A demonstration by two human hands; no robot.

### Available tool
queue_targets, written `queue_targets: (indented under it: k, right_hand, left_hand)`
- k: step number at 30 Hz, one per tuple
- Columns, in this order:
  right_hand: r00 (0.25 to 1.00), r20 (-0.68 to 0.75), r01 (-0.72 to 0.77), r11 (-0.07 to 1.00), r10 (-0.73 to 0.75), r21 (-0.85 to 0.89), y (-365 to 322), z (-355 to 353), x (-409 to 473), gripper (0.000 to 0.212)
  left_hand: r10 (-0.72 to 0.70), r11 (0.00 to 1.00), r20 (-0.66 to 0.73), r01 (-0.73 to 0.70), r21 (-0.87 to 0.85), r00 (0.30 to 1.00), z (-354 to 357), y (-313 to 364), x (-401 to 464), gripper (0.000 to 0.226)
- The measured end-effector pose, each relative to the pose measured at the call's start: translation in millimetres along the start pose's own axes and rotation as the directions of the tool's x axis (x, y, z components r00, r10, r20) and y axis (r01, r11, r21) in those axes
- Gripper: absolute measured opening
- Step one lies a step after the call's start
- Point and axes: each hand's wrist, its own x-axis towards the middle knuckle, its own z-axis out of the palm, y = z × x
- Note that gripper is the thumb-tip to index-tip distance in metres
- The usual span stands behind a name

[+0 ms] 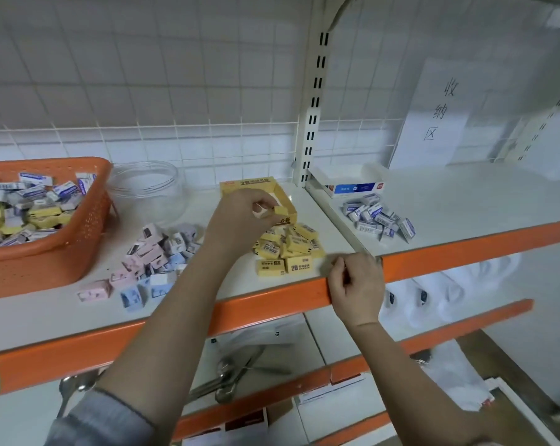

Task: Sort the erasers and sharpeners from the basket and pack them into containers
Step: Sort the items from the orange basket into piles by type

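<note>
My left hand [240, 217] pinches a yellow eraser [280, 210] over the open yellow cardboard box [266, 185] on the shelf. A pile of yellow erasers [288, 249] lies just in front of that box. My right hand [356, 284] rests with curled fingers on the shelf's orange front edge, right of the pile, holding nothing that I can see. The orange basket [47, 252] at the left holds several mixed erasers. Pink, blue and grey sharpeners [150, 262] lie in a heap between basket and yellow pile. White-and-blue erasers [378, 220] lie heaped in front of a white-and-blue box [352, 185].
A clear round plastic jar [146, 188] stands behind the sharpeners. A white slotted upright [311, 123] divides the two shelf sections. A paper sign [433, 114] hangs on the wire back at right. Lower shelves hold spoons [227, 381], bags and boxes.
</note>
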Motion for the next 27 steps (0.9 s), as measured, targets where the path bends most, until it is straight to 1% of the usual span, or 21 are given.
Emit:
queue_targets:
  k: [3, 6, 8, 10, 12, 14, 17, 19, 22, 25, 27]
  right_hand:
    - [1.000, -0.008, 0.020, 1.000, -0.020, 0.004, 1.0, 0.4, 0.1, 0.030]
    - [1.000, -0.006, 0.015, 1.000, -0.015, 0.004, 0.4, 0.1, 0.1, 0.030]
    - [1.000, -0.004, 0.016, 1.000, -0.016, 0.009, -0.2, -0.6, 0.7, 0.030]
    - [1.000, -0.004, 0.022, 1.000, -0.022, 0.013, -1.5, -1.2, 1.2, 0.030]
    - [1.000, -0.010, 0.025, 1.000, -0.025, 0.000, -3.5, -0.5, 2.0, 0.030]
    - [1.000, -0.018, -0.005, 1.000, 0.005, -0.019, -6.0, 1.3, 2.7, 0.032]
    - [0.994, -0.038, -0.102, 0.995, 0.102, -0.003, -19.2, 4.4, 7.2, 0.037]
    - [0.987, -0.055, -0.146, 0.986, 0.150, 0.075, -40.5, 7.6, 16.3, 0.038]
    - [0.983, -0.026, -0.173, 0.971, 0.180, 0.162, -87.5, 18.5, 37.9, 0.040]
    - [0.980, 0.080, -0.195, 0.963, 0.183, 0.188, -141.1, 33.2, 61.8, 0.040]
    - [0.961, 0.226, -0.202, 0.963, 0.159, 0.180, -180.3, 46.7, 75.8, 0.034]
  left_hand:
    - [0.008, 0.992, 0.066, -0.016, 0.124, 0.998, 19.7, -1.5, 7.8, 0.016]
    - [-0.048, 0.976, 0.182, 0.008, 0.216, 0.982, 27.9, -4.9, 10.5, 0.019]
    - [-0.059, 0.974, 0.250, 0.000, 0.227, 0.966, 27.5, -7.1, 9.4, 0.027]
    - [-0.047, 0.978, 0.261, -0.009, 0.208, 0.964, 23.4, -8.6, 8.3, 0.030]
    - [-0.028, 0.981, 0.265, -0.024, 0.193, 0.964, 15.1, -8.8, 8.0, 0.029]
    - [-0.008, 0.982, 0.268, -0.044, 0.185, 0.963, 1.6, -9.1, 7.3, 0.026]
    - [0.014, 0.984, 0.250, -0.057, 0.167, 0.968, -24.8, -13.4, 7.4, 0.025]
    - [0.023, 0.985, 0.218, -0.060, 0.163, 0.976, -46.7, -17.9, 8.9, 0.025]
    - [0.032, 0.985, 0.170, -0.060, 0.164, 0.985, -91.1, -26.1, 7.3, 0.023]
    - [0.042, 0.979, 0.062, -0.054, 0.195, 0.997, -142.7, -45.2, -3.6, 0.021]
    - [0.027, 0.976, -0.020, -0.022, 0.214, 0.999, -178.6, -64.8, -16.0, 0.019]
